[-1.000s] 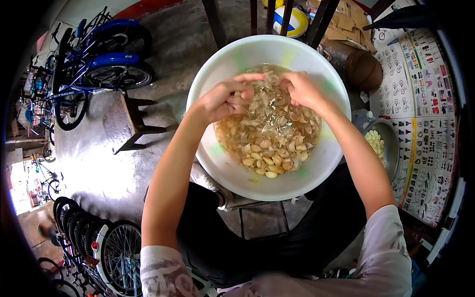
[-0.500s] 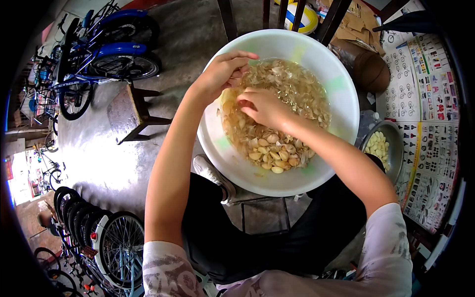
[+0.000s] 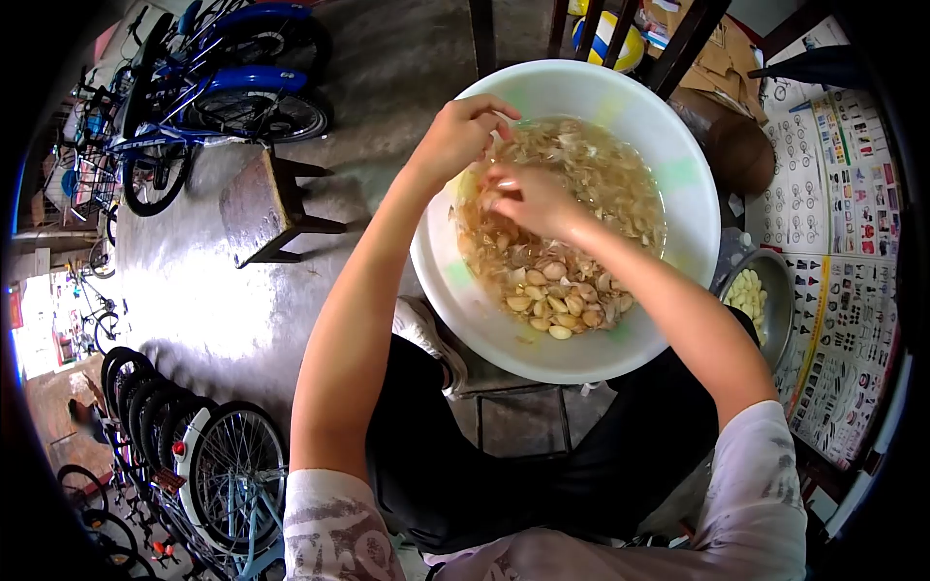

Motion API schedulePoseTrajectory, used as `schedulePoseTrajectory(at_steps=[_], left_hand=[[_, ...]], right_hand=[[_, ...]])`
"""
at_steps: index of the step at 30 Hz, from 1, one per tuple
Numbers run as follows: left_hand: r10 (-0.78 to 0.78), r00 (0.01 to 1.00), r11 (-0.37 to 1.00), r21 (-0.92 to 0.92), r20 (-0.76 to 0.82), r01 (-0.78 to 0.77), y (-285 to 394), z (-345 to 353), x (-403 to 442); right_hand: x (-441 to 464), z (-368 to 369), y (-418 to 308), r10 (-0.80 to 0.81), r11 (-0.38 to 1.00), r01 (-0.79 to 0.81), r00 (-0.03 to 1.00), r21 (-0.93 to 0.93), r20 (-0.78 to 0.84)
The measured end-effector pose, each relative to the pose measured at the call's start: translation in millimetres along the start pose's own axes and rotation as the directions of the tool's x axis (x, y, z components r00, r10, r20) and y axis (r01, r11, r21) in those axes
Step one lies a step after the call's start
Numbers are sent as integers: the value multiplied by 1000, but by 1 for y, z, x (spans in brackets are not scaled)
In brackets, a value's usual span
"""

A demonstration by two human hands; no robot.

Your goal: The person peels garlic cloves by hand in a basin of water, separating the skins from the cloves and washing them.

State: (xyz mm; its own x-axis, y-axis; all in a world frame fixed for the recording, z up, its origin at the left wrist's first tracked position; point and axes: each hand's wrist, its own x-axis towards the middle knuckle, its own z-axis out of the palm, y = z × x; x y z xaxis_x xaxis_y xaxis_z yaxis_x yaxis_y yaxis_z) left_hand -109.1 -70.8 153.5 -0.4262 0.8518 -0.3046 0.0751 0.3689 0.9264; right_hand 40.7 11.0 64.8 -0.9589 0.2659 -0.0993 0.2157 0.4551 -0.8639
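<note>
A large white basin [image 3: 693, 281] holds water with many loose garlic skins [image 3: 620, 184] floating in it. Unpeeled-looking garlic cloves [image 3: 557, 308] gather at its near side. My left hand [image 3: 467, 136] hovers over the far left of the basin, its fingers loosely bent and apart, with nothing visible in them. Just below it, my right hand [image 3: 535, 201] is over the skins, fingers curled inward and partly blurred. A small pale spot shows at its fingertips; whether it is a clove I cannot tell. The hands are slightly apart.
To the right stands a metal bowl [image 3: 783, 300] of peeled pale cloves [image 3: 746, 295]. A wooden stool [image 3: 266, 208] is on the floor at left, with bicycles [image 3: 237, 102] beyond. A ball [image 3: 620, 44] and cardboard [image 3: 727, 63] lie behind the basin.
My left hand has lifted away from the skins, up and to the right. My right hand has shifted slightly, its fingers more curled. The whole view has slid a little to the right.
</note>
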Motion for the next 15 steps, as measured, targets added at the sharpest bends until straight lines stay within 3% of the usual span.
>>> schedulePoseTrajectory(at_steps=[2,4,8,11,15], left_hand=[[4,1000,999,50,-15,-3,-1,-1,-1],[134,990,978,170,-46,-124,-3,0,0],[128,991,946,304,-33,-111,-4,3,-9],[215,977,916,343,14,-207,-11,13,-15],[290,957,866,420,16,-270,-5,27,-22]], right_hand=[[-2,-22,-9,166,926,-187,982,329,89],[-7,-39,-20,167,842,-194,981,503,99],[-13,-63,-23,227,769,-250,967,589,114],[-18,-68,-22,241,748,-225,969,624,61],[-22,-69,-26,239,820,-194,971,538,-14]])
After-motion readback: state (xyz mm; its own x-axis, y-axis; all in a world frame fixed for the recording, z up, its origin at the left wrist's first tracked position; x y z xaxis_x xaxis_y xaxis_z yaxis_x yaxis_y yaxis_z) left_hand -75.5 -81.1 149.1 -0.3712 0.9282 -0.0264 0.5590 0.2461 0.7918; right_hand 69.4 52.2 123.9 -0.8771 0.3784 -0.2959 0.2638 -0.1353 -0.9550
